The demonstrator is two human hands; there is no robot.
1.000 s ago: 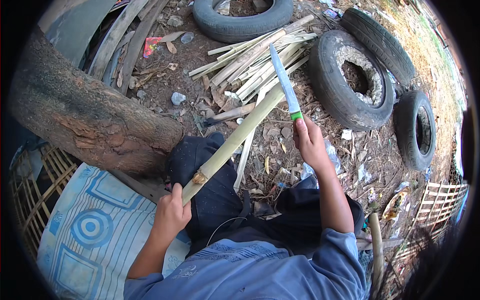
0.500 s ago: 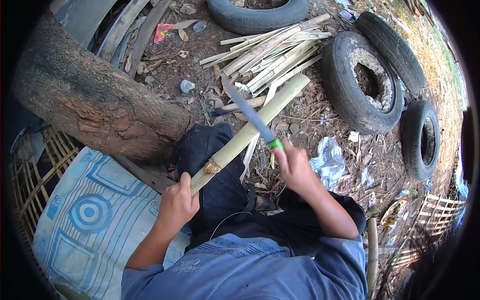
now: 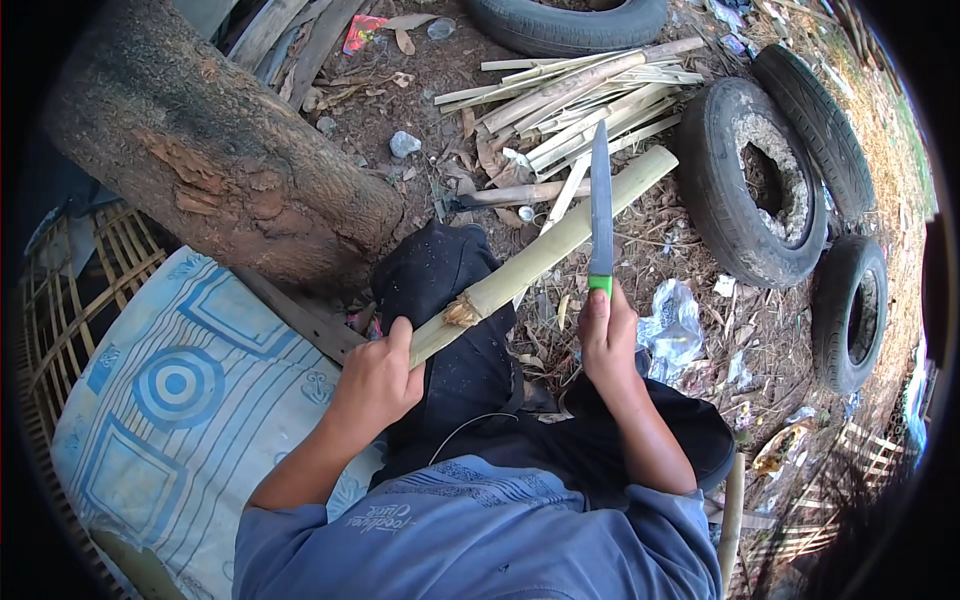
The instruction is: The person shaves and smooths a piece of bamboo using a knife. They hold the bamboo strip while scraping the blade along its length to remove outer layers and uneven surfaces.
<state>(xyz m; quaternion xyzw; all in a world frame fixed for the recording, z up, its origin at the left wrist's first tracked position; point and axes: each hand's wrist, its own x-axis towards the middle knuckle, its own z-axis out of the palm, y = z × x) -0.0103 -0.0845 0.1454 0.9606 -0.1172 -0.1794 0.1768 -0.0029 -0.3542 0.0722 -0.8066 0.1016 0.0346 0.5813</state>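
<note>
A pale green split bamboo piece (image 3: 560, 240) lies slantwise over my left knee, its far end pointing up and to the right. My left hand (image 3: 375, 380) is closed round its near end, just below a rough brown node. In my right hand (image 3: 610, 330) is a knife (image 3: 601, 210) with a green handle and a long blade. The blade points away from me, nearly upright in the picture, and stands just right of the bamboo's middle. My fingers hide most of the handle.
Split bamboo strips (image 3: 590, 95) lie heaped ahead. Old tyres (image 3: 755, 180) stand to the right and another tyre (image 3: 570, 28) lies at the top. A tree trunk (image 3: 230, 180) leans in on the left, above a blue patterned sheet (image 3: 200, 420). A clear plastic bag (image 3: 672, 325) lies right of my knife hand.
My right hand has turned the knife from pointing up-left across the bamboo to nearly straight ahead, beside it. My left hand keeps its hold. The whole view has shifted slightly.
</note>
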